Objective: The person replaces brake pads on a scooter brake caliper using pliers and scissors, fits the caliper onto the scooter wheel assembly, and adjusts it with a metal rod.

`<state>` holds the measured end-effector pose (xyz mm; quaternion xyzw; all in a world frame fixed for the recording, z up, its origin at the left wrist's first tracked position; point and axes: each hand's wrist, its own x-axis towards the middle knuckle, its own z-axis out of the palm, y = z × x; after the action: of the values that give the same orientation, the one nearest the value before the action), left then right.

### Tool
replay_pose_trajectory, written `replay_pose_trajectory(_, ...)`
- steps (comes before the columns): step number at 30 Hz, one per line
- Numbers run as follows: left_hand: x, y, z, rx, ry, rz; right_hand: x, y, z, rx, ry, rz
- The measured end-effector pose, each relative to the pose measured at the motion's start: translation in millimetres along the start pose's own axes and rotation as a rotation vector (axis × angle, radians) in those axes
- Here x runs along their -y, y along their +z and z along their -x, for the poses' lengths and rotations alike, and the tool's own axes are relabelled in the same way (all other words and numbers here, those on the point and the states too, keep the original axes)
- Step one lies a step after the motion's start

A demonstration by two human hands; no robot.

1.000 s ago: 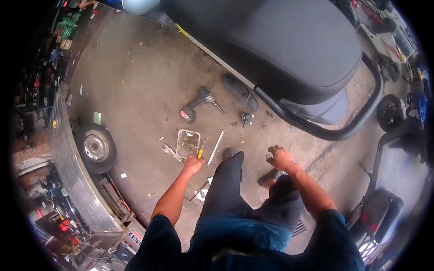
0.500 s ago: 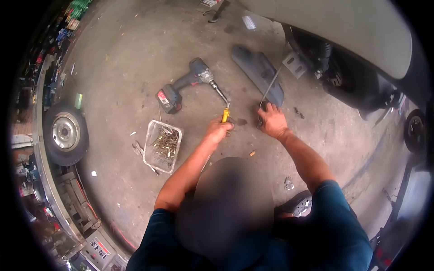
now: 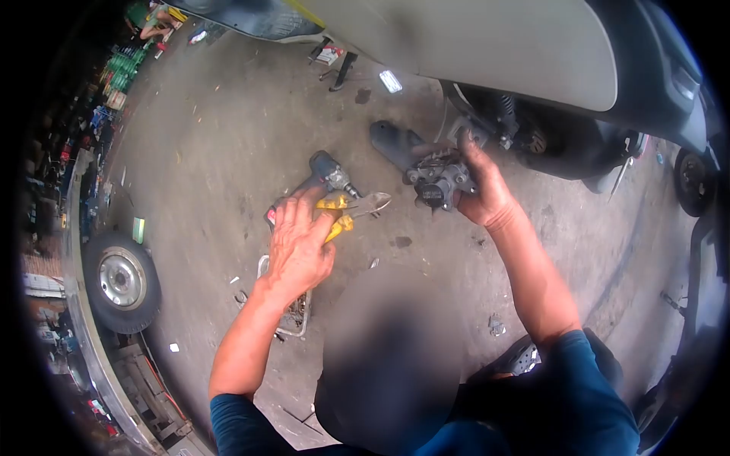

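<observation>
My left hand (image 3: 293,239) is closed round the yellow handles of a pair of cutting pliers (image 3: 370,203), whose metal jaws point right. Partly behind that hand lies a cordless impact wrench (image 3: 328,171) on the floor. My right hand (image 3: 487,186) grips a grey metal mechanical part with a round black cap (image 3: 435,194), held up above the floor with the thumb on top. Beyond the part a dark plastic piece (image 3: 391,143) lies on the concrete. My left wrist covers much of a clear plastic tub (image 3: 306,315).
A vehicle's pale body panel (image 3: 487,45) overhangs the upper right, with dark suspension parts (image 3: 506,118) below. A spare wheel (image 3: 122,280) stands at left beside a metal rail (image 3: 84,304). A white rectangular item (image 3: 390,81) lies on the floor. A cap blocks the lower middle.
My right hand has come up from the floor and now holds the metal part. My left hand has shifted left with the pliers, over the impact wrench. The view has also shifted.
</observation>
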<state>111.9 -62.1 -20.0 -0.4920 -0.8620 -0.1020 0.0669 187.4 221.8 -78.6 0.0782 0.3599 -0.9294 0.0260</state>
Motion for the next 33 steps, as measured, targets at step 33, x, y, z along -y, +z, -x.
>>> replay_pose_trajectory(33, -21, -35, -31, 0.264, 0.045, -0.213, -8, 10, 16, -0.111, -0.022, 0.441)
